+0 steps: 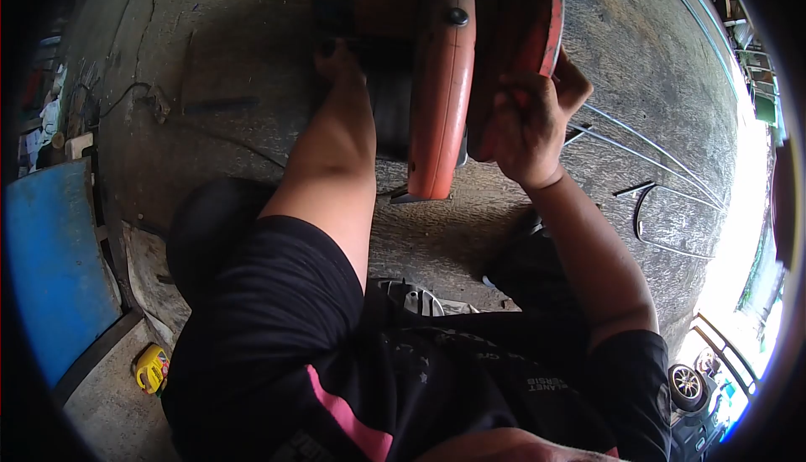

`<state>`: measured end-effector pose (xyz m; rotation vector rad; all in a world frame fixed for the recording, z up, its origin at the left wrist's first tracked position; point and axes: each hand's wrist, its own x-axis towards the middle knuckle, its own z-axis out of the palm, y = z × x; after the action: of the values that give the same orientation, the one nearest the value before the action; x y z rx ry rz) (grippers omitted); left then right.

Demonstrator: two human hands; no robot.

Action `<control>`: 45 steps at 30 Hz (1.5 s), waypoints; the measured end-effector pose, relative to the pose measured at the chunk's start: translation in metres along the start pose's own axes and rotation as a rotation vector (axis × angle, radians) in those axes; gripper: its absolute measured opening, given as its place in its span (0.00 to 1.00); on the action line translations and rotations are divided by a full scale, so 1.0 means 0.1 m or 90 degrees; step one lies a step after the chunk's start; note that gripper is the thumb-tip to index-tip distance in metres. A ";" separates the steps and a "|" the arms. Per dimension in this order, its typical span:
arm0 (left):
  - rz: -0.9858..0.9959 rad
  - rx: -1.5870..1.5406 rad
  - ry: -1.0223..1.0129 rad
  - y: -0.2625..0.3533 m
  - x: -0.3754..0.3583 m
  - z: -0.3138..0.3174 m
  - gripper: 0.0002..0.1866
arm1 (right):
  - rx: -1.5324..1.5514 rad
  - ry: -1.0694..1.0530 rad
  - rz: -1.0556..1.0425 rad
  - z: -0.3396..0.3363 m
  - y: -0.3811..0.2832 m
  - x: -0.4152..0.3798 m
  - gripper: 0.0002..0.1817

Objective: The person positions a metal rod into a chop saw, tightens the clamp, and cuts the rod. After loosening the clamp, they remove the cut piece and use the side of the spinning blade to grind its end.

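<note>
An orange cut-off saw with a curved blade guard stands over the concrete floor at the top centre of the head view. My left hand reaches under its dark motor body at the left side and is partly hidden there. My right hand is closed on the edge of the orange blade guard at the right. Both bare forearms stretch out from my black shirt sleeves. The blade itself is hidden inside the guard.
Thin metal rods and a bent dark strip lie on the concrete floor to the right. A blue panel and a yellow bottle sit at the left. A cable runs across the floor. Car wheel at lower right.
</note>
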<state>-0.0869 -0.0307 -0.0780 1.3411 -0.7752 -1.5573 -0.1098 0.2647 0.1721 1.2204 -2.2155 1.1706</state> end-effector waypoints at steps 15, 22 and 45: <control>-0.055 -0.034 0.004 0.13 -0.14 0.03 0.24 | 0.023 0.036 -0.004 0.06 0.00 -0.06 0.15; 0.009 -0.073 -0.036 -0.06 0.08 0.01 0.25 | 0.010 0.026 -0.003 0.10 0.02 -0.18 0.15; 0.016 -0.055 0.001 -0.17 0.21 0.00 0.20 | 0.031 0.032 0.006 0.11 0.02 -0.19 0.15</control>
<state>-0.0912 -0.0430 -0.1014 1.2647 -0.7139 -1.5523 -0.0997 0.2665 0.1525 1.1865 -2.1704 1.2515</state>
